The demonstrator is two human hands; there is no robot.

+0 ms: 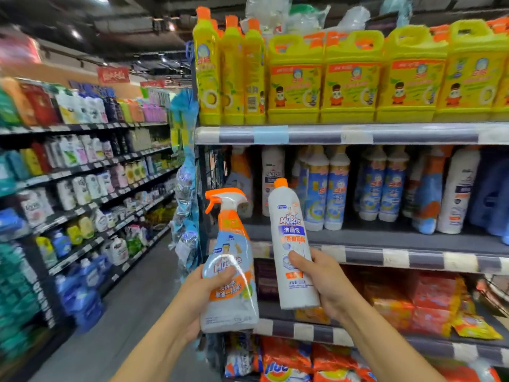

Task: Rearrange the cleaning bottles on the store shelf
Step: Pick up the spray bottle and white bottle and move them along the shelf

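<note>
My left hand (201, 293) grips a pale spray bottle (228, 244) with an orange trigger head, held upright in front of the shelf's left end. My right hand (325, 282) holds a white bottle (292, 238) with an orange cap and a blue label band, tilted slightly left. Both bottles hang in the air before the middle shelf (385, 238), which carries white, blue and orange cleaning bottles (336, 188). A gap shows on that shelf just behind the two held bottles.
Yellow detergent bottles and jugs (349, 78) fill the top shelf. Red and orange packets (429, 299) lie on the lower shelves. Across the grey aisle floor (124, 312), a long shelf unit (82, 175) holds many bottles. Blue items hang at the shelf end (187, 166).
</note>
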